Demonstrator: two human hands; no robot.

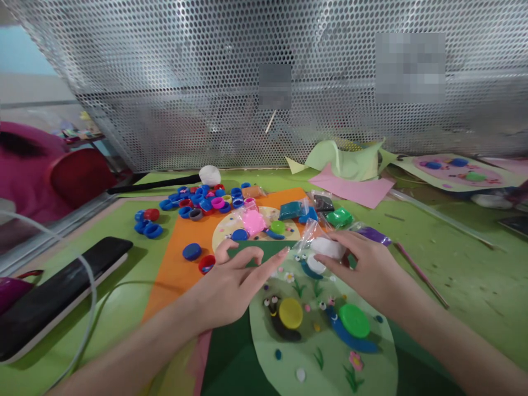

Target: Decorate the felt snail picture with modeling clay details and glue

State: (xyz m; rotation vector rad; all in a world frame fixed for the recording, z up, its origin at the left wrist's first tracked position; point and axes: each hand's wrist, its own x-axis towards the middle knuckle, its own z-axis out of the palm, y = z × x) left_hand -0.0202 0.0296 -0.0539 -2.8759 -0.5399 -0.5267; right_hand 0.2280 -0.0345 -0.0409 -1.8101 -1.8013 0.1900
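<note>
- One big metal wall full of little holes [185,66] stands at the back.
- Next comes the light green surface [416,236], which carries all the craft things.
- On it lies a dark green sheet [231,357], with a pale green oval [325,379] on top.
- The left hand [237,286] is by the left edge of the oval. Its fingers are spread and a bit bent, holding nothing that I can see. One points at the plastic bag [306,235]; I can't tell if it touches.
- The right hand [363,261] is over the far end of the oval. Its fingers look to be pinching a white lump [328,247].
- The step in hand seems to be handling that lump. I think the next move calls for a soft, steady pinch, so nothing below gets bumped.
- The big blue snail [350,338] has a green shell, and the black snail [284,331] a yellow one.
- The white lump looks smooth, roundish and maybe squishy, like clay. It is at the far end of the oval, beside the clear, crinkly bag, partly hidden by the fingers.
- Smallest is the white disc [316,264] on the little blue snail [310,270], just under the lump.
</note>
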